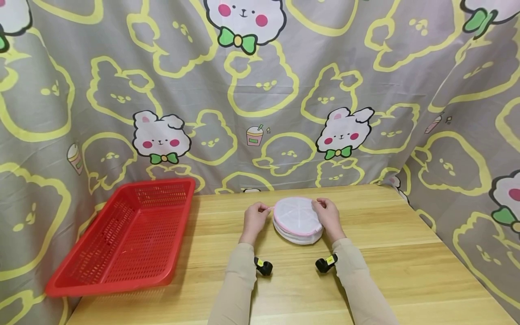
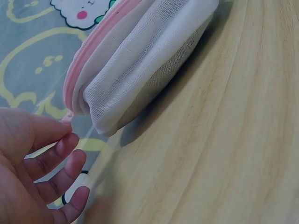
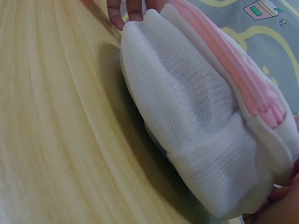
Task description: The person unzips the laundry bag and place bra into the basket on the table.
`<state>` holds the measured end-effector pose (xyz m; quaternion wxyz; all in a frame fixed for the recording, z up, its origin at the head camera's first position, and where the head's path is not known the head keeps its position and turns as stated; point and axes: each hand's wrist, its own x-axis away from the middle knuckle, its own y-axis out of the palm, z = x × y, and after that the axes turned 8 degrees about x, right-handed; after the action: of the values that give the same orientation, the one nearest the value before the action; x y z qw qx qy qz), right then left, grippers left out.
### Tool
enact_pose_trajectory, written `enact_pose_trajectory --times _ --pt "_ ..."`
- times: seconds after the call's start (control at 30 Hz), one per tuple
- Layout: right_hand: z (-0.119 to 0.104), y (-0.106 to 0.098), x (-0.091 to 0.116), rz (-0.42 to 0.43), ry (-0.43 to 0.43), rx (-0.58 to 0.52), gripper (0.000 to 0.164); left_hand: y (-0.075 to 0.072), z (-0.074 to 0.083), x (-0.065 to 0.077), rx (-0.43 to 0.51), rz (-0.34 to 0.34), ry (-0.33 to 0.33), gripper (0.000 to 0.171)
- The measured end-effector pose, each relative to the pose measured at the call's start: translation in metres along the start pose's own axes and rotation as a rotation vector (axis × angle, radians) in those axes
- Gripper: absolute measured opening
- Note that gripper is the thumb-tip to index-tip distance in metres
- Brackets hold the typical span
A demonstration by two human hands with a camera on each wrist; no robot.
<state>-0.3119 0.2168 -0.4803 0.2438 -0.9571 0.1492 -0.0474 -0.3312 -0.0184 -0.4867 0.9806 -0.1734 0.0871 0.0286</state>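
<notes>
A round white mesh laundry bag [image 1: 298, 217] with a pink zipper [image 3: 233, 65] round its top rim sits on the wooden table. My left hand [image 1: 254, 221] is at the bag's left side, thumb and index finger pinching the small pink zipper pull [image 2: 68, 117]. In the left wrist view its other fingers are spread loosely, off the bag. On the opposite side my right hand [image 1: 330, 220] grips the bag's right edge near the rim. The right wrist view shows only part of that hand at the lower right, its fingertips partly hidden by the mesh.
A red plastic basket [image 1: 172, 253] with slotted sides stands on the left of the wooden table [image 1: 284, 298]. Behind and at both sides hangs a grey curtain [image 1: 280, 124] with cartoon prints. A small black camera [image 1: 265, 267] is strapped to each wrist.
</notes>
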Motion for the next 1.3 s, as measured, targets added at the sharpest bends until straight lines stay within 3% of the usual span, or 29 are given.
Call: enact_pose_trajectory --times 0.37,0.8,1.3 --pt "0.001 0.001 -0.001 -0.083 0.017 0.027 0.057 0.001 0.0 0.002 -0.02 -0.012 0.044 0.01" --pt "-0.004 0.0 0.004 -0.05 -0.024 0.068 0.052 0.001 -0.001 0.001 -0.005 -0.042 0.036 0.01" --pt "0.004 0.008 -0.001 0.0 -0.026 0.06 0.047 -0.011 -0.005 -0.001 0.074 -0.206 -0.013 0.01"
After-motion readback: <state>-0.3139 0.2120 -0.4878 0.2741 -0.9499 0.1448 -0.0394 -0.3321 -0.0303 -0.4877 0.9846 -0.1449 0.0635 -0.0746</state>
